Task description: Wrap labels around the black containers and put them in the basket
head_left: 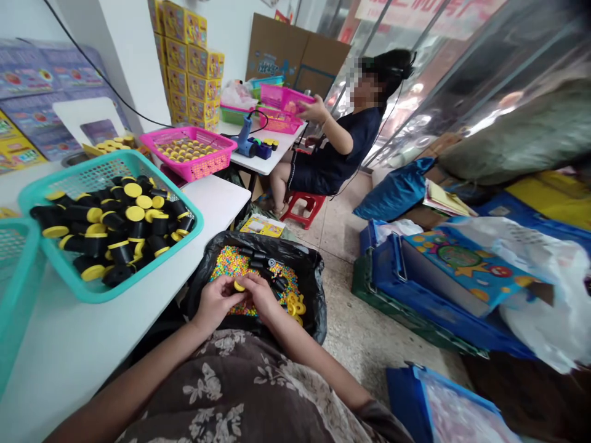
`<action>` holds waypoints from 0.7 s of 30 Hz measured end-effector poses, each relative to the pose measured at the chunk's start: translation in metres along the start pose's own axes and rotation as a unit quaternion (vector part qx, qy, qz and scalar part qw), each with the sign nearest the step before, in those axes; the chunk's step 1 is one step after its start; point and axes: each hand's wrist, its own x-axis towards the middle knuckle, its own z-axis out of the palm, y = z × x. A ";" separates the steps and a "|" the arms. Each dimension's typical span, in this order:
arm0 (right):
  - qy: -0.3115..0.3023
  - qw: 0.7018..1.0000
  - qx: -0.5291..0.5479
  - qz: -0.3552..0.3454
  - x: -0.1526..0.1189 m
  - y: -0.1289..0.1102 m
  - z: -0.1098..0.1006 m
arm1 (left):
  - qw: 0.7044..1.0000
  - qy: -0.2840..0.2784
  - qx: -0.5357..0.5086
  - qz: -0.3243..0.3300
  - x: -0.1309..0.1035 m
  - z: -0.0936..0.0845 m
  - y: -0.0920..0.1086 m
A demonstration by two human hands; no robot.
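Note:
Over a black-lined bin [318,289] of small colourful beads [242,307], my left hand [217,301] and my right hand [261,295] meet with fingers pinched around a small yellow-capped piece [239,286]. Its lower part is hidden by the fingers. Black cylinders [253,255] lie on the beads behind my hands, and yellow rings [295,304] are heaped to the right of my right hand. A teal basket [196,231] on the white table holds many black containers with yellow lids [135,213].
A pink basket [226,151] of yellow-lidded pieces and a blue tool [244,138] stand beyond. Another person [355,132] sits on a red stool [305,209], holding a pink basket. Blue crates [392,264] are at the right.

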 end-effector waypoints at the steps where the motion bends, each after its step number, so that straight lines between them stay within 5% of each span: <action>1: 0.004 1.000 0.012 -0.002 -0.001 -0.001 0.001 | 1.000 0.000 -0.003 -0.002 0.000 0.000 0.000; 7: 0.041 0.995 0.081 -0.032 -0.003 -0.003 0.008 | 1.000 -0.005 -0.015 0.008 0.000 -0.003 0.009; 15: 0.050 0.995 0.069 -0.054 -0.003 -0.003 0.011 | 0.996 -0.006 0.014 -0.086 0.001 -0.004 0.010; 21: 0.054 0.989 0.130 -0.042 0.000 -0.005 0.016 | 0.993 -0.015 -0.069 -0.096 0.000 -0.003 0.005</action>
